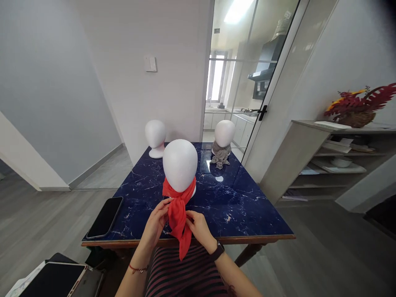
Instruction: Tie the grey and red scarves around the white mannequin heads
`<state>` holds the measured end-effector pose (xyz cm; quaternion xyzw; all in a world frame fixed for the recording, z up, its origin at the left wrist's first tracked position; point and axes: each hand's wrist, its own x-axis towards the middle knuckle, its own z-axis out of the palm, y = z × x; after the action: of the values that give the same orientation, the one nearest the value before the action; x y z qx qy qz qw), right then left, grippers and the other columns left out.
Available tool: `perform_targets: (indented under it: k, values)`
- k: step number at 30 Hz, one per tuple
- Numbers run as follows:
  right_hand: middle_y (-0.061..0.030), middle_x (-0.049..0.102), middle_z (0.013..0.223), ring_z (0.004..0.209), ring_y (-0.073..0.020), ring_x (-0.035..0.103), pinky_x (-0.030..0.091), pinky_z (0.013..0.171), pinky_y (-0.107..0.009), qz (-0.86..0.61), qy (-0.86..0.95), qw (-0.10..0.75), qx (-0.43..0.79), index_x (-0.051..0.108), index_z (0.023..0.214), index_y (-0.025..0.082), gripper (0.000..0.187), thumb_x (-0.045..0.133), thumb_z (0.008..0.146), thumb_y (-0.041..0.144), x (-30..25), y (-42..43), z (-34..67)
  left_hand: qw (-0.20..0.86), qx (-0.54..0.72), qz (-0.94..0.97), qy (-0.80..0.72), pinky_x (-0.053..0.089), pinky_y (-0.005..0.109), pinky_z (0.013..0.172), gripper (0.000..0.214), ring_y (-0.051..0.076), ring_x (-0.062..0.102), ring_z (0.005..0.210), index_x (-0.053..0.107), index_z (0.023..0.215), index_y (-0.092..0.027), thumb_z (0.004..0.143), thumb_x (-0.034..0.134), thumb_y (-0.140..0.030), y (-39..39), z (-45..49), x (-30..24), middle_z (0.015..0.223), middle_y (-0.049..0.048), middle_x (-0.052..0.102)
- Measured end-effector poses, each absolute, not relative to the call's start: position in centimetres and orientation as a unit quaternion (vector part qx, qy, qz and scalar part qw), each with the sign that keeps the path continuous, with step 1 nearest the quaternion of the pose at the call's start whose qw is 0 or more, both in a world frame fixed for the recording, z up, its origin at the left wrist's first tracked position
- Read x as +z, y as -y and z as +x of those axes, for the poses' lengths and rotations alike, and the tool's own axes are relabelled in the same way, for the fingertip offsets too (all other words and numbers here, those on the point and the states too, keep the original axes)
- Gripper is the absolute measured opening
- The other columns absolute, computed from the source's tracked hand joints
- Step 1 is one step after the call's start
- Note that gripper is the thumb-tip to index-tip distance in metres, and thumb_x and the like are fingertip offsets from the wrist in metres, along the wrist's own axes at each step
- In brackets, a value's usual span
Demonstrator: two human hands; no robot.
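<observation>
A white foam mannequin head (180, 164) stands near the front edge of a dark blue marble-patterned table (247, 210). A red scarf (178, 214) is tied round its neck, and its ends hang down over the table's edge. My left hand (155, 225) pinches the scarf from the left, fingers closed on the cloth just below the knot. My right hand (199, 228), with a black watch on the wrist, holds the hanging cloth from the right.
A bare white head (155, 136) stands at the table's back left. Another head (224, 135) with a grey scarf (220, 156) stands at the back right. A black phone (105, 216) lies at the left edge. Shelves (334, 165) stand at the right, a glass door behind.
</observation>
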<state>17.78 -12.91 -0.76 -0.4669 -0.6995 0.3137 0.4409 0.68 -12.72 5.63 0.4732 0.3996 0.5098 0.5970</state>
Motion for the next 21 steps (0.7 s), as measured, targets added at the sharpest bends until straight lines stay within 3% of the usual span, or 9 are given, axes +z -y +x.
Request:
perform_targets:
  k: [4, 7, 11, 17, 21]
  values:
    - [-0.0027, 0.065, 0.075, 0.067, -0.0134, 0.055, 0.038, 0.065, -0.022, -0.46, 0.719, 0.429, 0.296, 0.064, 0.074, 0.016, 0.02, 0.047, 0.081, 0.008, -1.3, 12.8, 18.0, 0.414, 0.485, 0.643, -0.424, 0.038, 0.036, 0.099, 0.04, 0.02, 0.055, 0.107, 0.058, 0.118, -0.022, 0.08, 0.045, -0.017, 10.9, 1.3, 3.3, 0.115, 0.0079, 0.061]
    - [-0.0013, 0.062, 0.072, 0.064, -0.0116, 0.05, 0.036, 0.062, -0.02, -0.439, 0.724, 0.435, 0.307, 0.061, 0.07, 0.015, 0.019, 0.047, 0.079, 0.006, -1.4, 12.8, 17.9, 0.227, 0.409, 0.749, -0.47, 0.037, 0.04, 0.099, 0.047, 0.02, 0.05, 0.109, 0.056, 0.122, -0.022, 0.081, 0.038, -0.009, 10.0, 1.4, 1.7, 0.115, 0.0102, 0.056]
    - [0.0001, 0.059, 0.069, 0.063, -0.0109, 0.047, 0.036, 0.062, -0.02, -0.409, 0.706, 0.461, 0.348, 0.06, 0.068, 0.015, 0.019, 0.046, 0.079, 0.008, -1.0, 12.7, 17.8, 0.069, 0.31, 0.817, -0.482, 0.036, 0.044, 0.097, 0.056, 0.025, 0.041, 0.116, 0.044, 0.133, -0.019, 0.08, 0.036, -0.004, 9.4, 1.6, 0.7, 0.124, 0.0119, 0.053]
    - [-0.0003, 0.057, 0.071, 0.067, -0.0123, 0.049, 0.04, 0.064, -0.021, -0.401, 0.68, 0.503, 0.351, 0.061, 0.069, 0.015, 0.016, 0.048, 0.078, 0.011, -0.1, 12.6, 17.9, -0.002, 0.259, 0.824, -0.504, 0.038, 0.039, 0.089, 0.041, 0.026, 0.042, 0.11, 0.048, 0.124, -0.017, 0.085, 0.037, -0.01, 9.1, 2.7, 1.5, 0.114, 0.0116, 0.058]
    - [-0.0038, 0.058, 0.089, 0.08, -0.0149, 0.053, 0.043, 0.073, -0.025, -0.413, 0.672, 0.55, 0.275, 0.06, 0.088, 0.017, 0.013, 0.055, 0.076, 0.016, 0.9, 12.6, 17.6, 0.01, 0.27, 0.819, -0.507, 0.039, 0.037, 0.083, 0.035, 0.025, 0.045, 0.103, 0.052, 0.118, -0.021, 0.084, 0.043, -0.015, 9.4, 3.3, 2.6, 0.11, 0.0088, 0.06]
